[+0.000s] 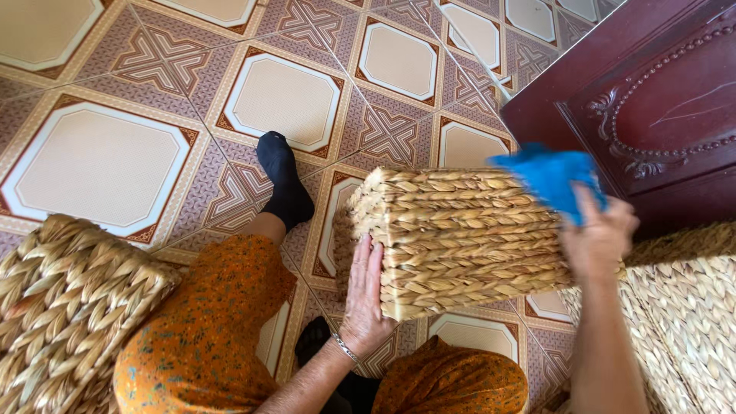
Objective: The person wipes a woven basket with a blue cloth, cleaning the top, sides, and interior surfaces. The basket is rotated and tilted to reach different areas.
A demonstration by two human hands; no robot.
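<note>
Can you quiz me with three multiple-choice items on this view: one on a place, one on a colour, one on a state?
1. Where is the left hand?
A. Flat against the near side of the woven basket
B. On the wooden door
C. On the floor tiles

2. What colour is the cloth in the right hand?
A. Red
B. Blue
C. White

3. How does the basket between the hands stand?
A. Lying flat on the floor
B. Held up off the tiled floor
C. Stacked on another basket

Answers:
1. A, the palm and fingers press on the basket's near face.
2. B, the cloth is bright blue at the basket's upper right edge.
3. B, tiles show beneath it and both hands steady it above the knees.
</note>
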